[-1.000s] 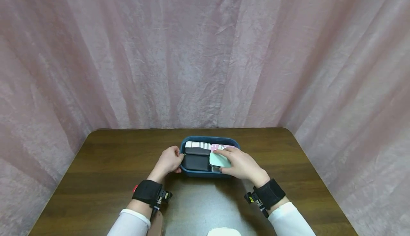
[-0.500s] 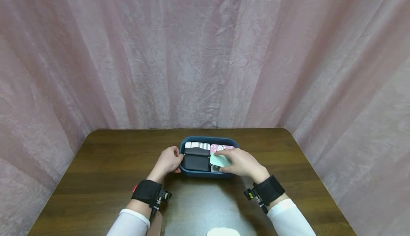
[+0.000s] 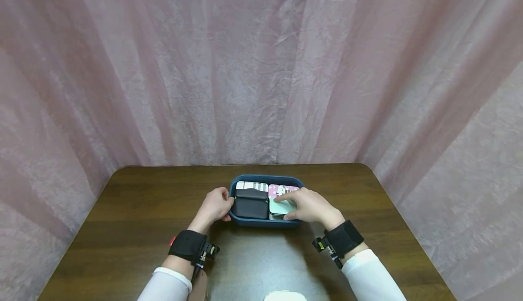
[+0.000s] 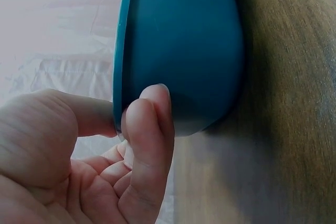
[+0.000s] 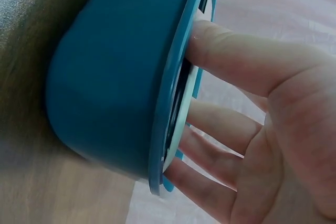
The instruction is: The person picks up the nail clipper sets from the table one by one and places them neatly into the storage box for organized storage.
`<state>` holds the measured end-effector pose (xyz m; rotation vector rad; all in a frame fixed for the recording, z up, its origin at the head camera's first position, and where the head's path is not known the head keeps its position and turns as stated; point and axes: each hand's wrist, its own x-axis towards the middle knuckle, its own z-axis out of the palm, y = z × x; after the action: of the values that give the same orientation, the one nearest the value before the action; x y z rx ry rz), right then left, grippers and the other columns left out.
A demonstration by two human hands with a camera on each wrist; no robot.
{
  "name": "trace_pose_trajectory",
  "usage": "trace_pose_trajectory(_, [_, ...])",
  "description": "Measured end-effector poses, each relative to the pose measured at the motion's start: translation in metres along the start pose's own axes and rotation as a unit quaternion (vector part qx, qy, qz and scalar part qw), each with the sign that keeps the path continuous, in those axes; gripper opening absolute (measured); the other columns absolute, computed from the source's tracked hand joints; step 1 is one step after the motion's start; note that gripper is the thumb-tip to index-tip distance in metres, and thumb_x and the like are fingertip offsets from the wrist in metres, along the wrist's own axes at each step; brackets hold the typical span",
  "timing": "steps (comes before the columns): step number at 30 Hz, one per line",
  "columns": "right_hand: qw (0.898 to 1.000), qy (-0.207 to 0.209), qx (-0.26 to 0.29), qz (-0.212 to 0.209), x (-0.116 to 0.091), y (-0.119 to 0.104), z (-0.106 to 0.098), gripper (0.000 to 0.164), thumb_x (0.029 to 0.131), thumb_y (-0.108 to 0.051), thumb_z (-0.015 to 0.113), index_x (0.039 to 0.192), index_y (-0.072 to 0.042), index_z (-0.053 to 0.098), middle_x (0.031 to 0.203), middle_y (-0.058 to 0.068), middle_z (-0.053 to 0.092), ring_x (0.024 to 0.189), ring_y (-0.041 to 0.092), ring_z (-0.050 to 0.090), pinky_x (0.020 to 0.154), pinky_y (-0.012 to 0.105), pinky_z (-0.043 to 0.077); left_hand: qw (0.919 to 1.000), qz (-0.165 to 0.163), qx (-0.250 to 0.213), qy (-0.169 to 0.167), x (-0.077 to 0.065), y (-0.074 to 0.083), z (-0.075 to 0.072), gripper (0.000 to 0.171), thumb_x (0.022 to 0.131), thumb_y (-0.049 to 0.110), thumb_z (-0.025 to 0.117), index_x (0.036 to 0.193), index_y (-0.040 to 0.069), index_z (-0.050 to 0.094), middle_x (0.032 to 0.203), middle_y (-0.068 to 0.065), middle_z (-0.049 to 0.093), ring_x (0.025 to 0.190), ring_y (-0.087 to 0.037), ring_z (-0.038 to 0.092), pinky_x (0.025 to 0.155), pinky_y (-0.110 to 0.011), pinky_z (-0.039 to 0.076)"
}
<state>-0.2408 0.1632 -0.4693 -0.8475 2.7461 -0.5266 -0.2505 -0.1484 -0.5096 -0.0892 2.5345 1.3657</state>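
A blue oblong basket (image 3: 265, 223) stands on the table, packed with several small flat cases. My left hand (image 3: 216, 204) pinches its left rim; in the left wrist view the thumb lies over the rim and curled fingers (image 4: 144, 129) press the outer wall. Over the basket's right half, my right hand (image 3: 314, 208) rests its fairly straight fingers (image 5: 210, 148) on a mint-green case (image 3: 282, 207), thumb near the front rim. Behind the mint case shows a pink patterned case (image 3: 281, 189). On the left lie dark cases (image 3: 250, 208) and a white striped one (image 3: 252, 185).
The wooden table (image 3: 143, 210) has rounded back corners, with a pink curtain (image 3: 245, 74) hanging behind it. A brownish-pink object (image 3: 199, 287) shows beside the left forearm, and a white object (image 3: 285, 296) at the bottom edge.
The mint-green case has shifted slightly right and turned straighter, and more of the pink case shows. My right hand moves slightly with it. The left hand keeps its grip on the rim.
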Motion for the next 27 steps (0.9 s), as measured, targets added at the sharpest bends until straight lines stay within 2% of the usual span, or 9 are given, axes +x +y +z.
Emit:
trace_pose_trajectory(8, [1.000, -0.014, 0.022, 0.009, -0.001, 0.001, -0.002, 0.053, 0.090, -0.027, 0.089, 0.140, -0.028, 0.073, 0.136, -0.003, 0.072, 0.115, 0.015, 0.065, 0.097, 0.044, 0.054, 1.0000, -0.004, -0.001, 0.000, 0.001, 0.000, 0.001, 0.021, 0.105, 0.009, 0.063, 0.088, 0.002, 0.053, 0.069, -0.016, 0.062, 0.046, -0.017, 0.066, 0.054, -0.039, 0.061])
trace_pose_trajectory(13, [1.000, -0.008, 0.027, 0.002, -0.003, 0.005, 0.001, 0.049, 0.092, -0.029, 0.086, 0.139, -0.028, 0.073, 0.136, -0.005, 0.072, 0.120, 0.016, 0.066, 0.100, 0.045, 0.054, 1.0000, -0.002, -0.003, 0.000, 0.001, -0.001, 0.001, 0.020, 0.105, 0.008, 0.062, 0.088, 0.002, 0.053, 0.069, -0.016, 0.062, 0.046, -0.017, 0.066, 0.056, -0.042, 0.062])
trace_pose_trajectory(17, [0.999, -0.005, 0.032, -0.006, -0.007, 0.009, 0.005, 0.047, 0.096, -0.033, 0.082, 0.142, -0.026, 0.072, 0.140, -0.005, 0.070, 0.130, 0.019, 0.064, 0.106, 0.046, 0.052, 1.0000, 0.007, -0.002, 0.004, 0.000, -0.001, 0.001, 0.019, 0.103, 0.007, 0.060, 0.087, 0.002, 0.052, 0.067, -0.016, 0.062, 0.045, -0.016, 0.066, 0.054, -0.041, 0.062])
trace_pose_trajectory(20, [0.999, -0.004, 0.041, -0.008, -0.011, 0.010, 0.007, 0.042, 0.102, -0.031, 0.075, 0.143, -0.024, 0.071, 0.145, 0.001, 0.067, 0.137, 0.024, 0.061, 0.110, 0.050, 0.050, 0.9999, 0.011, -0.004, 0.007, -0.001, -0.001, 0.000, 0.019, 0.103, 0.006, 0.060, 0.086, 0.002, 0.052, 0.068, -0.016, 0.062, 0.044, -0.016, 0.065, 0.053, -0.039, 0.061])
trace_pose_trajectory(23, [0.999, 0.008, 0.043, -0.011, -0.015, 0.008, 0.011, 0.038, 0.104, -0.025, 0.072, 0.142, -0.023, 0.072, 0.148, 0.007, 0.065, 0.138, 0.028, 0.060, 0.108, 0.051, 0.050, 0.9999, 0.012, -0.005, 0.008, -0.001, -0.001, 0.001, 0.018, 0.102, 0.006, 0.059, 0.086, 0.002, 0.053, 0.070, -0.016, 0.061, 0.045, -0.016, 0.066, 0.053, -0.039, 0.061])
trace_pose_trajectory(27, [0.999, 0.032, 0.028, -0.022, -0.016, 0.006, 0.019, 0.040, 0.102, -0.019, 0.074, 0.141, -0.021, 0.072, 0.148, 0.010, 0.064, 0.131, 0.030, 0.065, 0.098, 0.046, 0.056, 0.9999, 0.007, -0.006, 0.006, 0.000, -0.002, 0.001, 0.018, 0.103, 0.006, 0.059, 0.086, 0.002, 0.053, 0.071, -0.016, 0.061, 0.046, -0.017, 0.066, 0.054, -0.040, 0.062])
